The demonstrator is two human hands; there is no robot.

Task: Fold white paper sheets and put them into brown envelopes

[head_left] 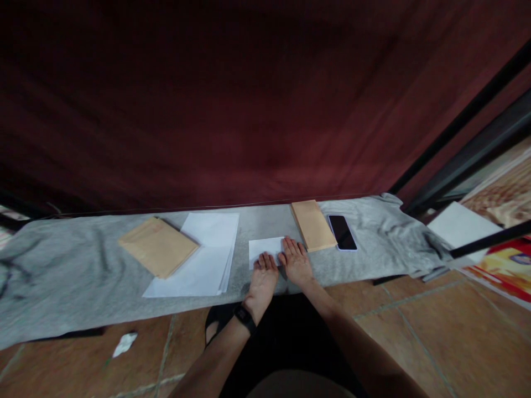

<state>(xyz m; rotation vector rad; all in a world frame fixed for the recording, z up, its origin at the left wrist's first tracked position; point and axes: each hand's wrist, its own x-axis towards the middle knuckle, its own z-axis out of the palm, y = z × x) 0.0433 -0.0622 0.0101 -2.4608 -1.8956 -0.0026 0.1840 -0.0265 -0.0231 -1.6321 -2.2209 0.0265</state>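
My left hand and my right hand lie flat, fingers stretched out, side by side on a small folded white paper. The paper rests on a grey cloth spread over a low surface. Neither hand holds anything. A dark band sits on my left wrist. Just right of my right hand lies a stack of brown envelopes.
A black phone lies right of the envelopes. To the left, a brown envelope pile overlaps a stack of white sheets. A dark red curtain hangs behind. Tiled floor lies below, with a paper scrap and a white sheet at right.
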